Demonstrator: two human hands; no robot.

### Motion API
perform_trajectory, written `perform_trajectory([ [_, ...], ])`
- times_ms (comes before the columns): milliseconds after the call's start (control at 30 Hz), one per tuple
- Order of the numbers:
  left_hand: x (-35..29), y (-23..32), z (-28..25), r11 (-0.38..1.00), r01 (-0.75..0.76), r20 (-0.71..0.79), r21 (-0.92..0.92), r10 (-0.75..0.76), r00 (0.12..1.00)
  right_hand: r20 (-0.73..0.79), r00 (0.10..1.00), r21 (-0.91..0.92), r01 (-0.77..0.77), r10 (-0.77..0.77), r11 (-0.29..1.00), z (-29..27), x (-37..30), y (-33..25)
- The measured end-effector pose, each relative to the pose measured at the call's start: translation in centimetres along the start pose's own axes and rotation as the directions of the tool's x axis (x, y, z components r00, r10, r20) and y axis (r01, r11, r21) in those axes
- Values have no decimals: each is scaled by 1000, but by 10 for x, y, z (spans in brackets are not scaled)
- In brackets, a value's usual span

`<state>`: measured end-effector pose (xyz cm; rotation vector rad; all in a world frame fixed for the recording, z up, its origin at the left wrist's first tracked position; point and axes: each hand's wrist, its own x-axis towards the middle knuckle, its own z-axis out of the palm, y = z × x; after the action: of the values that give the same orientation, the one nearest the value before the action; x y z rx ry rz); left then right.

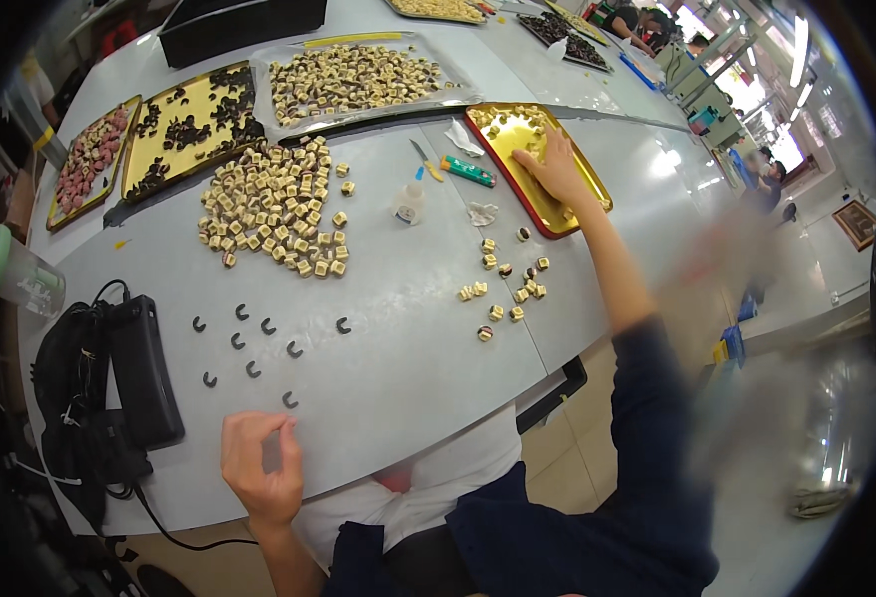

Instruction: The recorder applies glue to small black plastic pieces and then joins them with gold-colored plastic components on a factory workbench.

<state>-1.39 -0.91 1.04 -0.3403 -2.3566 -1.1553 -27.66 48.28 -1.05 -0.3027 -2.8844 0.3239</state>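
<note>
My left hand (263,468) is held over the front edge of the table, thumb and index finger curled together in a pinch. Whatever is between the fingertips, if anything, is too small to make out. Just beyond them lies a black C-shaped piece (290,400), with several similar pieces scattered farther off. My right arm reaches out to a gold tray with a red rim (536,194). There my right hand (559,171) is open, fingers stretched toward small pale-yellow pieces (506,118) at the tray's far end. Several cream-and-brown cube-shaped pieces (517,313) sit loose nearer me.
A large heap of cubes (274,204) lies mid-table, beside a small dropper bottle (409,202), a knife (425,159) and a green tube (468,170). Filled trays line the back. At left stand a black power adapter (144,373) and a lidded jar (25,279).
</note>
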Motion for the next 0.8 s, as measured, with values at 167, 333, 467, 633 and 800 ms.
perform_trajectory([
  [167, 1, 1, 1, 999, 14, 15, 28, -15, 1000, -190, 974, 46, 132, -121, 990, 19, 44, 11],
  [333, 2, 1, 2, 999, 34, 18, 25, -35, 999, -276, 917, 25, 307, -289, 951, 22, 64, 13],
  [467, 2, 1, 0, 999, 37, 33, 29, -38, 999, -378, 881, -3, 307, -285, 952, 25, 51, 2],
  [633, 4, 1, -1, 999, 14, -1, 35, -14, 1000, -360, 901, -148, 203, -244, 968, 23, 45, -13],
  [800, 2, 1, -3, 999, 36, -34, 23, -35, 999, -301, 905, -243, 233, -301, 942, 13, 57, -4],
])
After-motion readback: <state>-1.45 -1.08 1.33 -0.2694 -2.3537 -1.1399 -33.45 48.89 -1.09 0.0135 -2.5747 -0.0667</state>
